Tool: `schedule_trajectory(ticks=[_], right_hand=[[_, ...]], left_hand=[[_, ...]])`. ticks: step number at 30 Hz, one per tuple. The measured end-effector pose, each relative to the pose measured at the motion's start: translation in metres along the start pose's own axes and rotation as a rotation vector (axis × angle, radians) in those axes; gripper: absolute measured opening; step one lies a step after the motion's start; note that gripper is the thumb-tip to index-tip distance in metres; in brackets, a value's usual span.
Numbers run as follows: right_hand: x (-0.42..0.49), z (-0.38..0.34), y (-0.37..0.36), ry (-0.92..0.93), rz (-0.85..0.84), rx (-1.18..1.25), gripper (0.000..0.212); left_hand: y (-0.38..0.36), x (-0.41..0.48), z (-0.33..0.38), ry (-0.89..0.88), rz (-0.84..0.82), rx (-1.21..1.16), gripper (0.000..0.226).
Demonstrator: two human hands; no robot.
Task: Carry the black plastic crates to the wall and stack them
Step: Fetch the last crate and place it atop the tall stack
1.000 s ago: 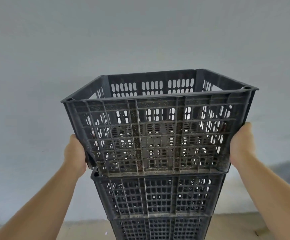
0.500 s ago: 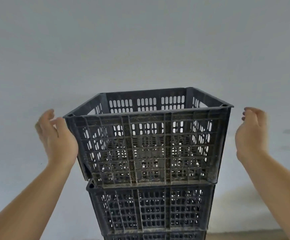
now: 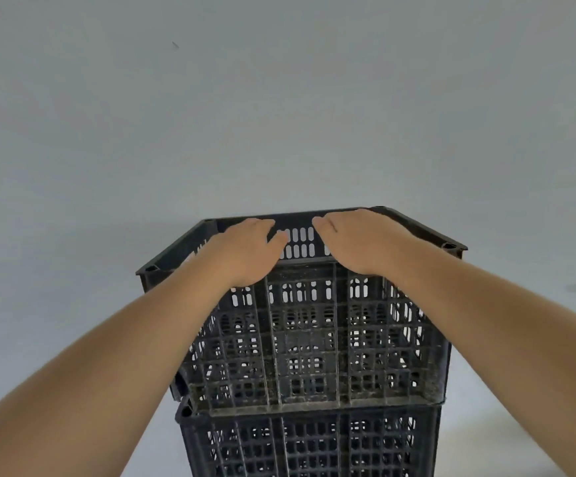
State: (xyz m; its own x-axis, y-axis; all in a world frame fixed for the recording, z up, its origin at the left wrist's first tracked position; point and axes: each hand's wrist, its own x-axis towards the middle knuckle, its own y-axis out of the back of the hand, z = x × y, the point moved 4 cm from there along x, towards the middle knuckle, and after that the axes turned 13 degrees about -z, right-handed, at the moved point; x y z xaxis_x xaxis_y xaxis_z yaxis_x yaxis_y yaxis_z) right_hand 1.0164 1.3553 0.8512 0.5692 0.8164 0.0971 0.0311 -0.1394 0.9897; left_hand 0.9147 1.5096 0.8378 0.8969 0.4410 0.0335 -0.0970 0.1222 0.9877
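Note:
A black plastic crate sits on top of a stack against the pale wall. A second black crate shows beneath it, running out of the bottom of the frame. My left hand and my right hand lie palm-down, side by side, across the top crate's open mouth. Both wrists cross its near rim and the fingers curl towards its far rim. The fingertips are hidden, so I cannot see whether they grip the rim or only rest on it.
The plain grey-white wall fills most of the view right behind the stack. A strip of floor shows at the lower right beside the stack.
The top crate was set down on the stack and both hands let go of its sides. They have since moved inward onto its top. The view has tilted, so the stack sits lower in frame.

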Motion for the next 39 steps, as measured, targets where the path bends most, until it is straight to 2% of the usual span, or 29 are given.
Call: schedule_trajectory(ticks=[3, 5, 7, 10, 12, 15, 16, 18, 19, 22, 25, 27, 29, 32, 34, 36, 39], right_hand=[[0.021, -0.006, -0.018, -0.044, -0.205, -0.039, 0.053], [0.031, -0.004, -0.030, -0.072, -0.295, -0.047, 0.058], [0.036, -0.003, -0.034, -0.091, -0.323, -0.050, 0.066], [0.041, -0.003, -0.036, -0.090, -0.382, -0.049, 0.058], [0.044, -0.004, -0.037, -0.077, -0.394, -0.054, 0.061], [0.046, -0.003, -0.037, -0.068, -0.395, -0.111, 0.092], [0.045, -0.003, -0.038, -0.069, -0.405, -0.110, 0.089], [0.042, -0.006, -0.036, -0.068, -0.443, -0.116, 0.060], [0.040, -0.007, -0.034, -0.079, -0.455, -0.103, 0.054], [0.038, -0.008, -0.031, -0.124, -0.468, -0.067, 0.050], [0.038, -0.009, -0.029, -0.118, -0.520, -0.045, 0.047], [0.039, -0.006, -0.025, -0.111, -0.541, 0.012, 0.053], [0.043, -0.002, -0.023, -0.131, -0.577, 0.091, 0.060], [0.049, 0.013, -0.018, -0.117, -0.650, 0.221, 0.058], [0.056, 0.031, -0.007, -0.115, -0.602, 0.217, 0.057], [0.066, 0.054, 0.008, -0.116, -0.513, 0.100, 0.055], [0.083, 0.089, 0.028, -0.080, -0.398, 0.039, 0.057]], left_hand=[[-0.008, 0.012, 0.001, 0.027, -0.065, 0.001, 0.064], [-0.014, 0.015, 0.003, 0.011, -0.168, 0.046, 0.057], [-0.015, 0.016, 0.006, -0.020, -0.256, 0.110, 0.052], [-0.018, 0.021, 0.005, -0.063, -0.327, 0.245, 0.053], [-0.022, 0.025, 0.002, -0.066, -0.342, 0.336, 0.052], [-0.023, 0.028, 0.000, -0.052, -0.340, 0.386, 0.051], [-0.022, 0.027, 0.001, -0.047, -0.350, 0.376, 0.045], [-0.019, 0.027, 0.003, -0.051, -0.332, 0.328, 0.023], [-0.018, 0.027, 0.003, -0.063, -0.311, 0.297, 0.017], [-0.017, 0.026, 0.002, -0.052, -0.298, 0.241, 0.035], [-0.017, 0.027, 0.001, -0.043, -0.280, 0.130, 0.025], [-0.017, 0.024, 0.003, -0.066, -0.262, 0.125, 0.019], [-0.017, 0.021, -0.001, -0.063, -0.286, 0.073, 0.036], [-0.012, 0.025, -0.009, -0.054, -0.377, -0.094, 0.048], [-0.004, 0.027, -0.017, -0.017, -0.464, -0.223, 0.055], [0.008, 0.034, -0.030, 0.018, -0.493, -0.295, 0.059], [0.029, 0.053, -0.059, 0.018, -0.427, -0.197, 0.062]])
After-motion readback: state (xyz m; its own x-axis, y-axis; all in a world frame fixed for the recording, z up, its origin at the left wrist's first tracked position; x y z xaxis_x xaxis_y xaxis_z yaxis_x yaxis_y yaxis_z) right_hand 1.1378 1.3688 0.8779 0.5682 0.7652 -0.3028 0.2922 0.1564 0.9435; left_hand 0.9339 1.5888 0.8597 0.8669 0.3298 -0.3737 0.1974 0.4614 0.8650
